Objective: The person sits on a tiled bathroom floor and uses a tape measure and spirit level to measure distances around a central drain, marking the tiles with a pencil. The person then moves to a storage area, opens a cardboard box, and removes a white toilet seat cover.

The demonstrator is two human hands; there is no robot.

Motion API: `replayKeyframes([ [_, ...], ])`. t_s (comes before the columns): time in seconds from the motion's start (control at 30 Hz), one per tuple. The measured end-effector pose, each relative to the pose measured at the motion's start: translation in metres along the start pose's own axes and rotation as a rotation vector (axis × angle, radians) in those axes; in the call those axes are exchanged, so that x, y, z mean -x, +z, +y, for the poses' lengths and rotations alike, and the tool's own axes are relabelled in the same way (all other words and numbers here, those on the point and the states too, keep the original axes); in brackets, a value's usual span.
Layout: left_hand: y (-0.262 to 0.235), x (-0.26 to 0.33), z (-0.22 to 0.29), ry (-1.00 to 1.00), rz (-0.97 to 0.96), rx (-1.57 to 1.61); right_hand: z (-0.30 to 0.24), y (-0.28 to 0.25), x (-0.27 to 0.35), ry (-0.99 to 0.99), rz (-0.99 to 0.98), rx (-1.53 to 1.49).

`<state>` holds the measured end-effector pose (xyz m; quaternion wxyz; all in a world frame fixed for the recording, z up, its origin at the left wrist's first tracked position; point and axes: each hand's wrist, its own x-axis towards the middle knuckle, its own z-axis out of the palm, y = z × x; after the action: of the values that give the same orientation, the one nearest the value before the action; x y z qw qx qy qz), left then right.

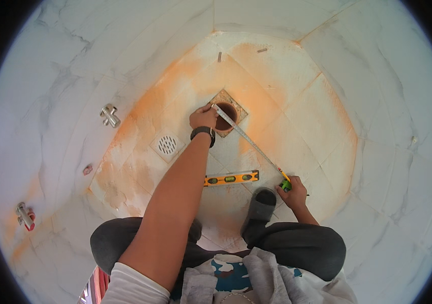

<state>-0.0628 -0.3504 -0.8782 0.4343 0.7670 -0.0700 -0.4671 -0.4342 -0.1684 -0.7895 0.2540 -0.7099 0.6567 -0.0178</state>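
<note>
A tape measure's extended blade (251, 142) runs diagonally from the floor hole (227, 116) down to its green case (286, 186). My left hand (203, 117), with a dark watch on its wrist, pinches the blade's end at the left edge of the round, reddish pipe opening. That opening sits in a square, rough-edged cutout in the tiles. The case is wrapped by my right hand (294, 193), close to the toe of my right sandal. Between my feet lies a yellow spirit level (231, 178), partly hidden by my left forearm.
A white square drain grate (167, 145) is set in the floor left of the hole. Metal taps (109, 116) stick out from the marbled left wall. Two small grey strips (219, 57) rest on the orange-stained tiles toward the far corner.
</note>
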Motion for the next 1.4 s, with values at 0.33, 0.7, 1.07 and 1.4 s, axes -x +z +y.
replayKeyframes([
  [0.33, -0.005, 0.005, 0.005, 0.024, -0.085, -0.079, -0.016, -0.031, -0.013, 0.021, -0.074, 0.082],
  [0.7, -0.012, 0.007, 0.017, 0.416, -0.006, -0.522, -0.034, -0.092, -0.107, -0.333, -0.394, 0.188],
  [1.07, -0.020, 0.017, 0.028, 0.479, -0.099, -0.522, -0.124, -0.047, -0.207, -0.171, -0.460, -0.289],
  [1.4, -0.021, 0.017, 0.019, 0.614, -0.193, -0.601, -0.144, -0.075, -0.165, -0.318, -0.244, 0.076],
])
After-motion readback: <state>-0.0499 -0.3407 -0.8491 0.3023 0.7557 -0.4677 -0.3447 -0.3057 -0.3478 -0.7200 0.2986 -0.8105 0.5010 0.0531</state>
